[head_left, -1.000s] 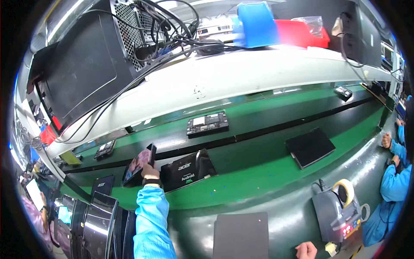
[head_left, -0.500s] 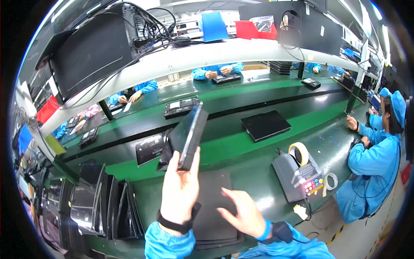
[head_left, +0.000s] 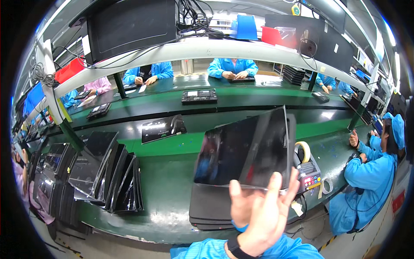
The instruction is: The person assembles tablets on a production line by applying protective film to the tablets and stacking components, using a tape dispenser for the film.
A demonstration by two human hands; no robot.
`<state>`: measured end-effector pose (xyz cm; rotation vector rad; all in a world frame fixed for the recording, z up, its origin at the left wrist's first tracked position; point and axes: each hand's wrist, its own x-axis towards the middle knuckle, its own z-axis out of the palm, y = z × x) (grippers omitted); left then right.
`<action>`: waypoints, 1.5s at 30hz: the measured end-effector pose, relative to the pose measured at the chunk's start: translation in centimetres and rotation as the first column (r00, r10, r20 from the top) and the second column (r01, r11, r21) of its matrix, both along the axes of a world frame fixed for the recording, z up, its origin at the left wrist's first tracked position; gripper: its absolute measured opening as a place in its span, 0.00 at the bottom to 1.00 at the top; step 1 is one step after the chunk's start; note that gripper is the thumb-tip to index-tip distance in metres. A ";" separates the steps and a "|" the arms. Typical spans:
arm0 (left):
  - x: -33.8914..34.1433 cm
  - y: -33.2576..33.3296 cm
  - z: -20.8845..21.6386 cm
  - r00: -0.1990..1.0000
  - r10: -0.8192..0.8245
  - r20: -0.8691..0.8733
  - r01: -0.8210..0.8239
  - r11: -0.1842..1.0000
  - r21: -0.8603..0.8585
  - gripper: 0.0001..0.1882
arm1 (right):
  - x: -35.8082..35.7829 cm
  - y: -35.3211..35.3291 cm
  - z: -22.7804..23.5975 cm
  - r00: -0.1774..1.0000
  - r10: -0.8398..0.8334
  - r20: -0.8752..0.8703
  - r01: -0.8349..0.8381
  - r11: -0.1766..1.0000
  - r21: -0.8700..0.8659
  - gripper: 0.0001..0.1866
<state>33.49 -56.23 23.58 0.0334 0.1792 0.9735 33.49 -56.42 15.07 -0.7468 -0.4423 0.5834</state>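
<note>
A black glossy screen panel [head_left: 241, 149] is held up and tilted in front of me, its broad face toward me. At its lower right corner, my left hand [head_left: 267, 211] grips it with the fingers pointing up. My right hand [head_left: 240, 205] is behind the left, by the panel's lower edge. One of its fingers or the thumb laps over that edge; most of the hand is hidden. Below the panel lies a stack of dark grey flat sheets [head_left: 211, 207] on the green workbench [head_left: 166, 185]. Another dark edge shows behind the panel's right side, too blurred to name.
Several black panels [head_left: 103, 172] lean in rows at the left. A tape dispenser [head_left: 310, 170] and a loose tape roll [head_left: 328, 183] stand right. A black printed panel [head_left: 164, 128] and opened devices [head_left: 199, 96] lie farther off. A co-worker [head_left: 366, 172] sits at right, others opposite.
The screen panel has turned from edge-on to broadside and moved right. Both hands have come together at its lower edge. The view has shifted, and the panel on the belt is now covered.
</note>
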 end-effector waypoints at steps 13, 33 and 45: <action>-19.5 9.8 -12.1 0.126 0.618 -0.776 0.142 0.763 0.630 0.09 | 8.5 7.3 -5.0 0.885 0.464 0.037 -0.384 0.773 -0.506 0.10; -17.3 10.0 -14.5 -0.229 0.524 -0.820 0.495 0.788 0.365 0.10 | 8.2 9.3 -7.4 0.775 0.399 0.491 0.088 0.701 -0.708 0.15; -13.5 14.2 -9.4 -0.245 0.935 -0.257 0.801 0.345 0.490 0.09 | 10.6 7.4 -8.1 0.768 0.471 0.435 -0.013 0.690 -0.724 0.15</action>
